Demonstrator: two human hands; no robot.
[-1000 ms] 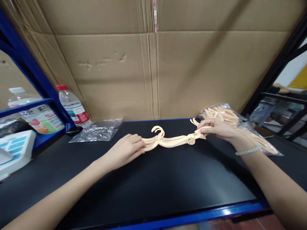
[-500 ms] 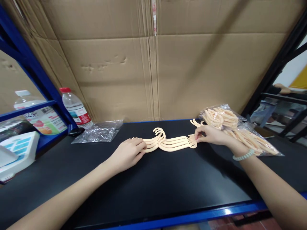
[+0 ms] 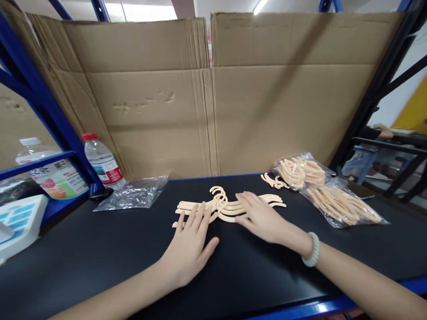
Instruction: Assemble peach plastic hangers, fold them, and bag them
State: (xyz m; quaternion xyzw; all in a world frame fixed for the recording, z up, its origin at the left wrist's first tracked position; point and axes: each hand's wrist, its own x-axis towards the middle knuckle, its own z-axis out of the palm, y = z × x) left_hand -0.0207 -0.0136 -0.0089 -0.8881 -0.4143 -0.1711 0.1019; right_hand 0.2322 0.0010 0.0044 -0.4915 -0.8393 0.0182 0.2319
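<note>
Several cream plastic clothes hangers lie overlapped in a row on the black tabletop, their hooks pointing away from me. My left hand rests with spread fingers over the left arms of the hangers and partly covers them. Across the right arms lies my right hand, flat with its fingers stretched out; a pale bead bracelet is on that wrist. Neither hand grips anything. Behind the right arms sits a small group of cream hook-shaped pieces.
Two clear bags of cream plastic parts lie at the back right. At the left are an empty plastic bag, a red-capped bottle and a white and blue device. A cardboard wall stands behind.
My right hand has moved left from the hangers' right ends onto their arms. My left hand has spread its fingers and come nearer. The hangers shifted slightly; the camera tilted up.
</note>
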